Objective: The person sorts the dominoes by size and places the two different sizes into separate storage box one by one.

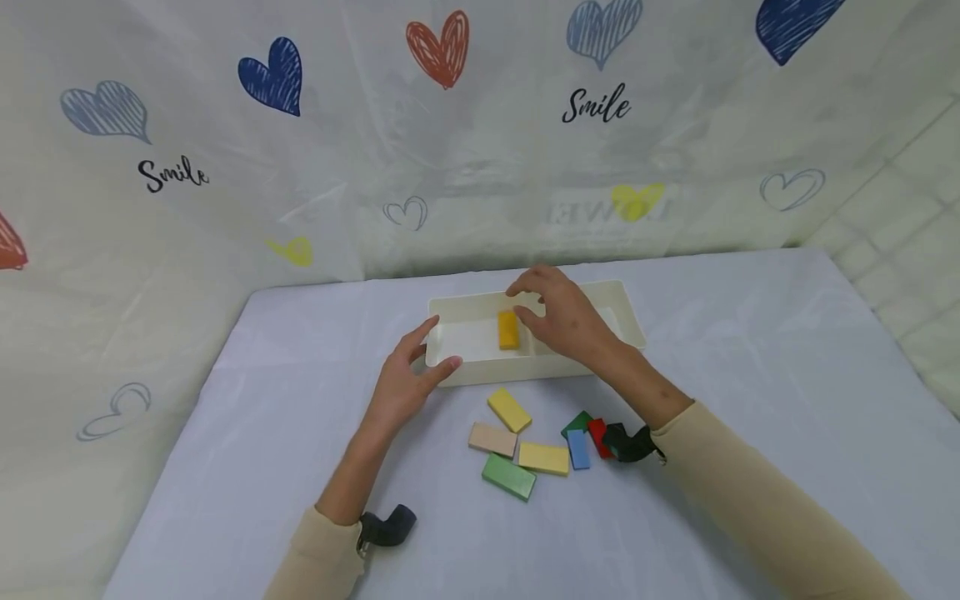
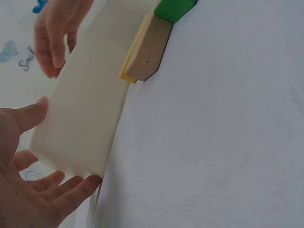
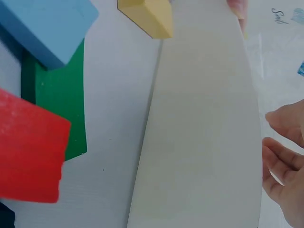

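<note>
One orange-yellow block [image 1: 508, 332] sat in a white tray [image 1: 517, 370], between two hands.
The left hand [image 1: 400, 390], fingers spread, touched the tray's left end; the right hand [image 1: 564, 321] hovered above, thumb and fingers parted, just beside the block near the divider. Seven loose blocks [image 1: 509, 477] lay on the tabletop [image 1: 750, 350].

Pale, cloth-covered counter [image 1: 750, 333] carries divided white tray [image 1: 517, 369]. Clock centre: nearer yellow block [image 1: 543, 458]. Tray at 12 o'clock, toward far edge. Farther yellow block [image 1: 509, 410] at 11, wooden block [image 1: 492, 439] at 10, light green block [image 1: 508, 477] at 8, blue block [image 1: 578, 450] at 3, red block [image 1: 599, 437] at 2, dark green block [image 1: 576, 423] between 1 and 2, partly hidden.
</note>
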`<state>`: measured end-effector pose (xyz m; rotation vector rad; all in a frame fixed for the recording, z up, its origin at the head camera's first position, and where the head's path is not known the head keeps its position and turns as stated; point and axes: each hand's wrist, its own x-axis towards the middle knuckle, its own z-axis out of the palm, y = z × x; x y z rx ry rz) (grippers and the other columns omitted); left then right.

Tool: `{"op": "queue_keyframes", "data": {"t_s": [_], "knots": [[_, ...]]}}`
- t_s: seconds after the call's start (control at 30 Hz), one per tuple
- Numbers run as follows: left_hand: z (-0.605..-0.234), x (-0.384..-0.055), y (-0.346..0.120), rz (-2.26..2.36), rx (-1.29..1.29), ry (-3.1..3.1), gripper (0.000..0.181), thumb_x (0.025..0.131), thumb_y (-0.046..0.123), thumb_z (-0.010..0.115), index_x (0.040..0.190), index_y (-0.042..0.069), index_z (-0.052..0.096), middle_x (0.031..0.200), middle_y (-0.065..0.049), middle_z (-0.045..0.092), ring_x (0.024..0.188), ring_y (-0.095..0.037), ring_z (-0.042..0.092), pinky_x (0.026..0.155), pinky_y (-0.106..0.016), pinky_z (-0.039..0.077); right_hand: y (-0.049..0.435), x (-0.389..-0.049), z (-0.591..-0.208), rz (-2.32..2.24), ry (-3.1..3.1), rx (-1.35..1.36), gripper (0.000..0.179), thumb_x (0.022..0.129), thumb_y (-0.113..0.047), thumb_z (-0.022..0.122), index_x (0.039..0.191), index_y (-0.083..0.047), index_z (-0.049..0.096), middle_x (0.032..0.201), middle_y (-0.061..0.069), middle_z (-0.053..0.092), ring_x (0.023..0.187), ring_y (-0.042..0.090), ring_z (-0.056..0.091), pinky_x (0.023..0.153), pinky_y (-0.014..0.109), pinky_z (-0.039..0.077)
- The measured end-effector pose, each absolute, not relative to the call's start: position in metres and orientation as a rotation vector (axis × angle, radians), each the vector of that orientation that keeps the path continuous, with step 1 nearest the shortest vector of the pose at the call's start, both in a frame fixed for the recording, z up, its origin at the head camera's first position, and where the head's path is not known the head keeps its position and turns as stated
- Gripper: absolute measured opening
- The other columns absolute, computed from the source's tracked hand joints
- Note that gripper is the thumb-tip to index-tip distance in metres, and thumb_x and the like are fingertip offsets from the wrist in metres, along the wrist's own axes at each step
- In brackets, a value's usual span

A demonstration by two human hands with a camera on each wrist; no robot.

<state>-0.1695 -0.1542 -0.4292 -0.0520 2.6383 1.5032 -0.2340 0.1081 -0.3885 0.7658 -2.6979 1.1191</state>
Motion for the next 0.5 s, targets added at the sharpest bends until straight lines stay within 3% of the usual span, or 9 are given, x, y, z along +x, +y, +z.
{"op": "queue_keyframes", "data": {"t_s": [0.5], "knots": [[-0.429,-0.169,-0.155,1.501,-0.054,2.63,0.077,0.092,0.041,0.079,0.159,0.04,0.04,0.169,-0.001,0.035,0.15,-0.034,0.045,0.111,-0.057,0.05,0.115,-0.215,-0.385,1.215,-2.624,0.767,0.02,0.096,-0.005,0.073,0.116,-0.007,0.072,0.117,0.009,0.068,0.11,0.032,0.064,0.091,0.045,0.057]]}}
